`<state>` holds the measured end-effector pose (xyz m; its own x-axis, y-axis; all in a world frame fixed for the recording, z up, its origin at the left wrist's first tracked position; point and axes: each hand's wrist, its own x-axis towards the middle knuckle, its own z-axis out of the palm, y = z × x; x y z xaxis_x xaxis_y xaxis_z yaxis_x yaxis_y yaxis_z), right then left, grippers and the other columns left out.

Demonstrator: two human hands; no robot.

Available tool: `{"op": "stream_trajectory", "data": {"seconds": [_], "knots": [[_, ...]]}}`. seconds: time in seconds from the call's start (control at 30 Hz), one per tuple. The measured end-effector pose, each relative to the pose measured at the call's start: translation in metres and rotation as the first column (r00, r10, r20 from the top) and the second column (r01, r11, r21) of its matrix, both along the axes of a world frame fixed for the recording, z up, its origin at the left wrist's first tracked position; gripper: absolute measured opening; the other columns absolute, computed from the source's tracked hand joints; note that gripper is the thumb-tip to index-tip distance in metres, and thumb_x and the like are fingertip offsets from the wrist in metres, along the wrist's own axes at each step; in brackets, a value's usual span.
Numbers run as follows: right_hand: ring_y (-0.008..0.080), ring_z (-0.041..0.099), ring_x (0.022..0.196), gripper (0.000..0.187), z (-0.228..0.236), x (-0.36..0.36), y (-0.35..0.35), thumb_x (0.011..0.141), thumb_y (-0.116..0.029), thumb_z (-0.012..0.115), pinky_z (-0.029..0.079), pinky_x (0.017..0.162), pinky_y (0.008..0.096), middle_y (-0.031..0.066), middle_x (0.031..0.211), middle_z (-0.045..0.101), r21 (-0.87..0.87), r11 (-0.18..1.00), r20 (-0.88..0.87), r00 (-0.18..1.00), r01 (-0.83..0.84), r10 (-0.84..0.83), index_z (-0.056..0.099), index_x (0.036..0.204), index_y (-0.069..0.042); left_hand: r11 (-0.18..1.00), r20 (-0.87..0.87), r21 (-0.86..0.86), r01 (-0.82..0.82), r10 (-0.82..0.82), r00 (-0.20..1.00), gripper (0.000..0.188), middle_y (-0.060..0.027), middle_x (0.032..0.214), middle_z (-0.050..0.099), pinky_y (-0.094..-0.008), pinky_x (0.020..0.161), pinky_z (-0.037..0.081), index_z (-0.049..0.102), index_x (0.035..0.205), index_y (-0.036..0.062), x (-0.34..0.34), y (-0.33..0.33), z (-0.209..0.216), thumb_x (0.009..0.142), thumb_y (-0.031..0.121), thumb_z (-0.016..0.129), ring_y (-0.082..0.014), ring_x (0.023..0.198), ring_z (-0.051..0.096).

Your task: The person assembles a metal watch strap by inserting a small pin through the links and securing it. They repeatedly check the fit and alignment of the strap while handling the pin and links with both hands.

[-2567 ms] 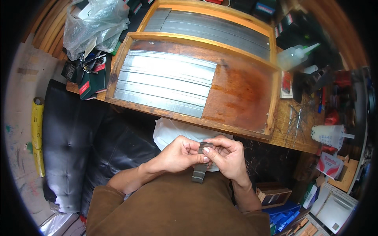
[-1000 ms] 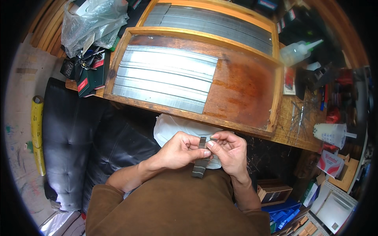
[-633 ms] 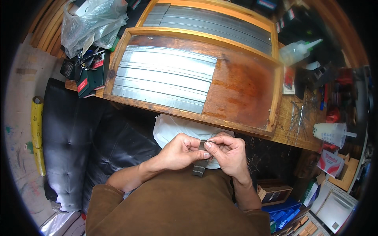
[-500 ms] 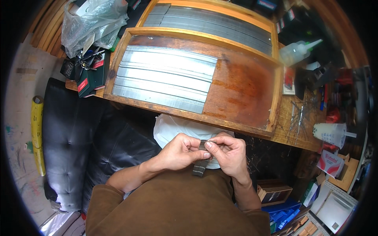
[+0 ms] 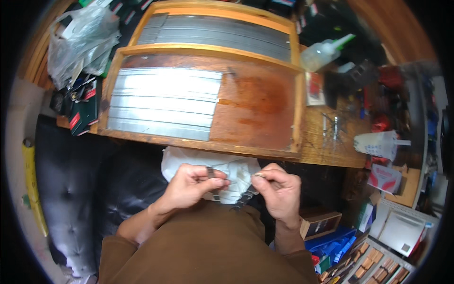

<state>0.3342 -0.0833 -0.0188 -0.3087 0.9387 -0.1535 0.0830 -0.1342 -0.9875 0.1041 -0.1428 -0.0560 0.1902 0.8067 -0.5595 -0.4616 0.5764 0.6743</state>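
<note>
Above my lap, my left hand pinches a thin dark strip between thumb and fingers. Its lower end shows beneath the hand. My right hand is closed on the upper end of a dark strip with light cross bands, which slants down toward my lap. I cannot tell whether the two lengths join into one piece. A gap separates the hands. Behind and beneath them lies a crumpled white cloth or bag.
Ahead stands a wooden tray holding flat silvery metal strips, with another tray of grey strips behind. On the right are a squeeze bottle, thin metal tools and a plastic cup. A black tufted seat is at left.
My hands have moved apart; before, they met at the dark banded strip. Now a dark length shows at each hand. The tray and bench have shifted left in view.
</note>
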Motion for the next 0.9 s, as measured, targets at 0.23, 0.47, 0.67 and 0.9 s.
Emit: {"op": "stream_trajectory", "data": {"seconds": [0.23,0.47,0.67,0.9], "knots": [[0.0121,0.061,0.072,0.011,0.021,0.145,0.084,0.096,-0.006,0.07,0.05,0.064,0.0277,0.0071,0.086,0.069,0.021,0.812,-0.057,0.811,0.584,-0.582,0.073,0.096,0.004,0.994,0.008,0.007,0.11,-0.11,0.994,0.018,-0.0219,0.103,0.076,-0.0352,0.088,0.063,0.07,0.112,-0.0125,0.001,0.007,-0.001,0.098,-0.001,0.069,-0.0246,0.094,0.076],[0.0147,0.063,0.071,0.009,0.029,0.118,0.054,0.093,-0.002,0.071,0.052,0.062,0.0269,0.0092,0.084,0.069,0.044,0.887,-0.059,0.887,0.46,-0.458,0.075,0.093,0.006,0.995,0.071,-0.02,0.096,-0.095,0.993,0.018,-0.0216,0.103,0.076,-0.0341,0.088,0.063,0.069,0.111,-0.0137,0.005,0.009,0.008,0.099,-0.001,0.068,-0.0235,0.095,0.076],[0.0074,0.063,0.074,0.008,0.01,-0.001,0.017,0.092,-0.001,0.076,0.049,0.064,0.0237,0.0069,0.081,0.072,-0.144,0.969,0.004,0.979,-0.201,0.203,0.078,0.094,0.006,0.948,0.1,0.071,0.31,-0.316,0.944,0.014,-0.0081,0.098,0.077,-0.0287,0.078,0.061,0.074,0.108,-0.0044,0.007,0.024,0.015,0.1,0.007,0.07,-0.0134,0.09,0.073],[0.0076,0.064,0.073,0.01,-0.037,-0.027,0.009,0.096,-0.005,0.074,0.052,0.065,0.022,0.0073,0.087,0.075,-0.32,0.922,-0.158,0.972,-0.216,0.173,0.077,0.096,0.004,0.958,0.049,0.021,0.285,-0.285,0.957,0.017,-0.004,0.096,0.077,-0.0248,0.071,0.058,0.076,0.111,0.0002,0.0,0.016,-0.002,0.1,0.012,0.072,-0.0089,0.085,0.07]]}}
